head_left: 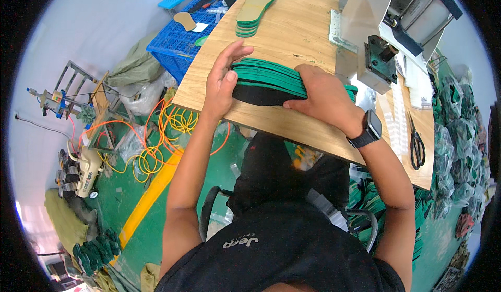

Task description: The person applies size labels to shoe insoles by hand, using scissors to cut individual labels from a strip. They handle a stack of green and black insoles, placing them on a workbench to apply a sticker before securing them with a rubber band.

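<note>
A stack of green and black shoe insoles [269, 78] lies lengthwise near the table's front edge, its layered green edges showing and a black face toward me. My right hand [326, 96] grips the stack from above toward its right end, thumb on the near black side and fingers over the top. At the left end my left hand [223, 80] stands upright with its fingers stretched out, palm and thumb beside the insole tips. Farther back on the table rests a second stack of insoles [257, 7], beige on top with green edges.
A metal press [381, 59] stands at the table's right, near black scissors [417, 148] and white strips [399, 119]. Left of the table are a blue crate [175, 44] and coiled yellow and orange hoses [172, 125]. Bagged insoles [454, 135] pile up at the far right.
</note>
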`<state>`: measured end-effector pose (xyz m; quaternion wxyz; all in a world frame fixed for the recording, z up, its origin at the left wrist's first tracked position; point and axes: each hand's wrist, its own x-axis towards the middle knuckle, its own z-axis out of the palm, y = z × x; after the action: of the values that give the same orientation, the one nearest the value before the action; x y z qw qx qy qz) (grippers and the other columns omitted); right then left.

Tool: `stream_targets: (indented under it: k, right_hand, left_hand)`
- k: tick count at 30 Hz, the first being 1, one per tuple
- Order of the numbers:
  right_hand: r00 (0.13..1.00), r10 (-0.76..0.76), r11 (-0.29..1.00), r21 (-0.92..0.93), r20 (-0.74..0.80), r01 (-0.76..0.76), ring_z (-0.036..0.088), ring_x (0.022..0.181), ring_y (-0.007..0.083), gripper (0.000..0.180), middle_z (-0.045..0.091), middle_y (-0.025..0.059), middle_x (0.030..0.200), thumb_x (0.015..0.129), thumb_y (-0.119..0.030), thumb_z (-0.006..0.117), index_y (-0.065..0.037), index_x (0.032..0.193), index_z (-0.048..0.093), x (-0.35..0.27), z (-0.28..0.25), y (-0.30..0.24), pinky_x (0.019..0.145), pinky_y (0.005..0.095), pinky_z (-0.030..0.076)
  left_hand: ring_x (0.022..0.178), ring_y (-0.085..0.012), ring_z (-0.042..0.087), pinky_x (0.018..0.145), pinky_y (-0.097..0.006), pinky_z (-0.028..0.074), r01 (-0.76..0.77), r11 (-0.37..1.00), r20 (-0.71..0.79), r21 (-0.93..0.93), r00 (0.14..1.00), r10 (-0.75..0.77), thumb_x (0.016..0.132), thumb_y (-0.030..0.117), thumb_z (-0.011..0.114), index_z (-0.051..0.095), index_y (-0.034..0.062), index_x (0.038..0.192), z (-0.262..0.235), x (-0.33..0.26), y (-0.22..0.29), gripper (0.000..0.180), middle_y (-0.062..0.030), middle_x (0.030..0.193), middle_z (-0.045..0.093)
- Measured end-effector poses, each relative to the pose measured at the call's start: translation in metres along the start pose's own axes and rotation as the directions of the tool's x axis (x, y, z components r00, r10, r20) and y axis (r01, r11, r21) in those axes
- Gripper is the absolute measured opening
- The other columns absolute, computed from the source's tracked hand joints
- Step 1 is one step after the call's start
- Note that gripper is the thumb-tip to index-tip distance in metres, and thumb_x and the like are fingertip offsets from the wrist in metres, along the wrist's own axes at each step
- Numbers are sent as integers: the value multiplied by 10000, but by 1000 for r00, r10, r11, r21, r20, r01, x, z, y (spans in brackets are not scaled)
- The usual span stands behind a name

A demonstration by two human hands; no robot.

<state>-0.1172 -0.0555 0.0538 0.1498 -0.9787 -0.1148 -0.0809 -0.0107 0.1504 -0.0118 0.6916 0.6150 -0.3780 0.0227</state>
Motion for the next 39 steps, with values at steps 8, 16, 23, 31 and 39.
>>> stream_targets:
  k: [8, 16, 23, 31, 39]
  right_hand:
    - [994, -33, 998, 56, -100, 39, 580, 921, 400, 607, 596, 226, 956, 722, -441, 736, 22, 1043, 510, -20, 13, 12, 774, 440, 483]
    - [961, 195, 976, 140, -198, -169, 598, 863, 370, 583, 605, 177, 894, 726, -396, 757, -6, 1084, 514, -112, -57, 27, 732, 427, 490]
    - [509, 438, 726, -43, -741, -687, 648, 777, 364, 598, 649, 213, 863, 720, -397, 789, 3, 1087, 539, -269, -145, 148, 662, 387, 511]
    - [605, 675, 583, -198, -421, -788, 598, 925, 395, 542, 626, 214, 953, 739, -353, 752, -20, 1108, 535, -331, -117, 227, 753, 433, 482]
    - [387, 853, 504, 356, -350, -787, 618, 911, 200, 718, 628, 158, 1092, 822, -467, 682, 72, 1253, 486, -326, -161, 252, 806, 295, 481]
  left_hand:
    - [1047, -234, 569, 955, -357, 401, 36, 999, -226, -30, 973, -42, 999, 380, 207, 542, -8, 1208, 25, -3, -3, 554, -151, 1110, 622]
    - [1061, -169, 563, 950, -297, 414, 134, 878, -243, 459, 970, -21, 910, 173, 585, 619, 15, 1169, -28, 97, -44, 305, -83, 1174, 614]
    - [1140, -352, 531, 982, -394, 397, 43, 250, -39, 967, 999, -20, 834, 422, 614, 571, 25, 1219, -41, 188, -131, 555, -240, 1181, 583]
    - [1011, -336, 619, 809, -439, 498, 198, 387, -118, 901, 968, -219, 829, 461, 614, 513, 33, 1234, -14, 162, -111, 598, -202, 1095, 636]
    - [979, -226, 620, 882, -357, 497, 612, 761, -97, -214, 762, -640, 940, 339, 489, 565, 33, 1165, -77, 74, -63, 387, -106, 1120, 627]
